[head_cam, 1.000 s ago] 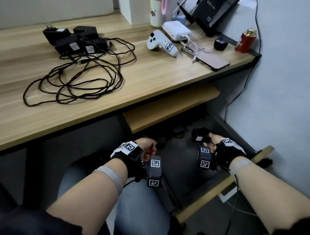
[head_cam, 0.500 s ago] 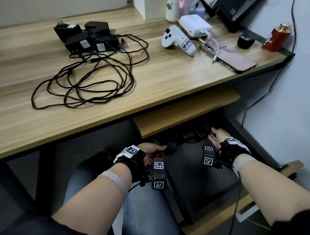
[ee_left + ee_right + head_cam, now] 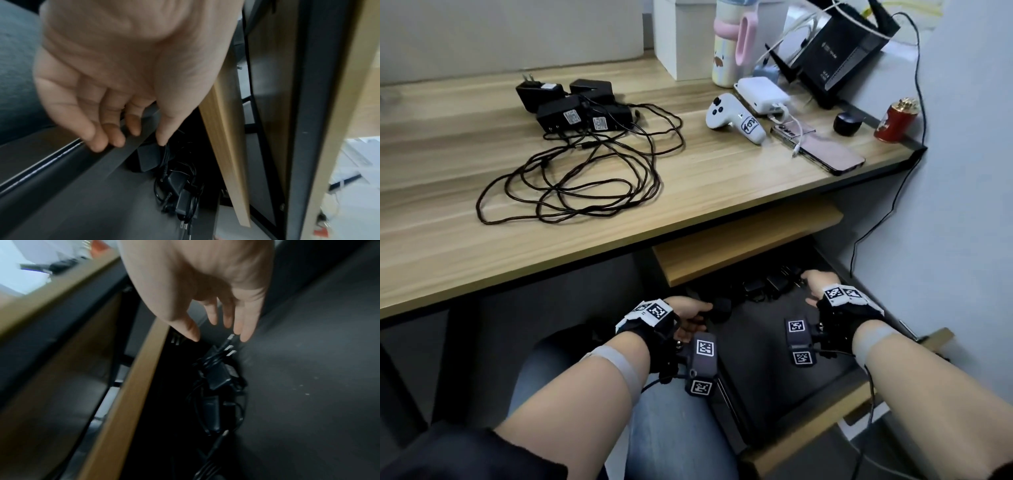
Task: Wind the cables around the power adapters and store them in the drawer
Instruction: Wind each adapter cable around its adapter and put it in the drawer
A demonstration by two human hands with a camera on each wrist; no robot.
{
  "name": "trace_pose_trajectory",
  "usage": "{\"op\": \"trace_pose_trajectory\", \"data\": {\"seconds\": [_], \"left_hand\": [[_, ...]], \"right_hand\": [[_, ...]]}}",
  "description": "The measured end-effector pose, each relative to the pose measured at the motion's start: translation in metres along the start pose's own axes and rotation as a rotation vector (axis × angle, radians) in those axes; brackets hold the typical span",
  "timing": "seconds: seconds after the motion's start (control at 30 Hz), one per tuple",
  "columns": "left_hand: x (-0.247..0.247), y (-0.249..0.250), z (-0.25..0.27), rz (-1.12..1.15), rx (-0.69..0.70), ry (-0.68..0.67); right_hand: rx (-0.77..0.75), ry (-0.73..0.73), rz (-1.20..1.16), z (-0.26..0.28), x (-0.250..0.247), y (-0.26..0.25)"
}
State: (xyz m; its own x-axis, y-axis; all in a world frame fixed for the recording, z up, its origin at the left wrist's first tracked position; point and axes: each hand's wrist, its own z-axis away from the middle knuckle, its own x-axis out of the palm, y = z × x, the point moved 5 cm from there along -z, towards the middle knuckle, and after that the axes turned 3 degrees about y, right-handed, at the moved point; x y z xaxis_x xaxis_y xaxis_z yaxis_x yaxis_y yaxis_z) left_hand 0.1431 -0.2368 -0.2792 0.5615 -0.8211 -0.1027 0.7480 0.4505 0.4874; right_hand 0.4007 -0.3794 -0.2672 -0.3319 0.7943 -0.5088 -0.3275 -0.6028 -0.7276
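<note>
Several black power adapters (image 3: 578, 106) with tangled black cables (image 3: 585, 178) lie on the wooden desk (image 3: 688, 205). Below it the dark drawer (image 3: 756, 377) is pulled out. Wound adapters (image 3: 767, 286) lie at its back. My right hand (image 3: 813, 282) hovers open just over them; in the right wrist view its straight fingers (image 3: 244, 335) are above a pronged wound adapter (image 3: 220, 374). My left hand (image 3: 693, 313) is at the drawer's left wall (image 3: 102, 162): the fingers (image 3: 115, 139) rest on the rim and the thumb touches another wound adapter (image 3: 147, 159).
A wooden shelf (image 3: 739, 240) overhangs the drawer's back. On the desk's right stand a white controller (image 3: 732, 118), a phone (image 3: 822, 150), a power bank (image 3: 762, 94), a router (image 3: 839, 58), a red can (image 3: 895, 120) and a mug (image 3: 732, 44). My jeans-clad leg (image 3: 654, 428) is left of the drawer.
The right hand carried a wound adapter to the drawer's back and let it go. The left hand moved forward to the drawer's left wall, where an adapter now lies.
</note>
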Motion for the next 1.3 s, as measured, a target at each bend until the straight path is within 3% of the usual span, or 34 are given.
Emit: {"op": "trace_pose_trajectory", "data": {"seconds": [0.1,0.23,0.3,0.4,0.57,0.73,1.0,1.17,1.3], "left_hand": [[0.0,0.013,0.021,-0.1,0.057,-0.069],[0.002,0.039,0.065,-0.284,0.175,-0.199],[-0.004,0.056,0.094,-0.392,0.241,-0.211],[-0.023,0.084,0.139,-0.423,0.372,-0.194],[-0.097,0.123,0.196,-0.087,0.551,-0.087],[-0.192,0.135,0.218,0.25,0.715,0.243],[-0.296,0.122,0.204,0.431,0.63,0.449],[-0.325,0.126,0.184,0.431,0.536,0.428],[-0.337,0.136,0.168,0.455,0.502,0.407]], "right_hand": [[-0.09,0.014,-0.066,0.025,-0.008,-0.03],[-0.328,0.132,-0.122,0.064,-0.032,-0.082],[-0.446,0.184,-0.169,0.094,-0.043,-0.113],[-0.551,0.151,-0.275,0.13,-0.04,-0.158],[-0.618,-0.171,-0.297,0.184,0.011,-0.224],[-0.558,-0.499,-0.207,0.234,0.078,-0.27],[-0.526,-0.657,0.15,0.259,0.164,-0.317],[-0.475,-0.723,0.302,0.259,0.205,-0.337],[-0.45,-0.693,0.552,0.258,0.238,-0.337]]}}
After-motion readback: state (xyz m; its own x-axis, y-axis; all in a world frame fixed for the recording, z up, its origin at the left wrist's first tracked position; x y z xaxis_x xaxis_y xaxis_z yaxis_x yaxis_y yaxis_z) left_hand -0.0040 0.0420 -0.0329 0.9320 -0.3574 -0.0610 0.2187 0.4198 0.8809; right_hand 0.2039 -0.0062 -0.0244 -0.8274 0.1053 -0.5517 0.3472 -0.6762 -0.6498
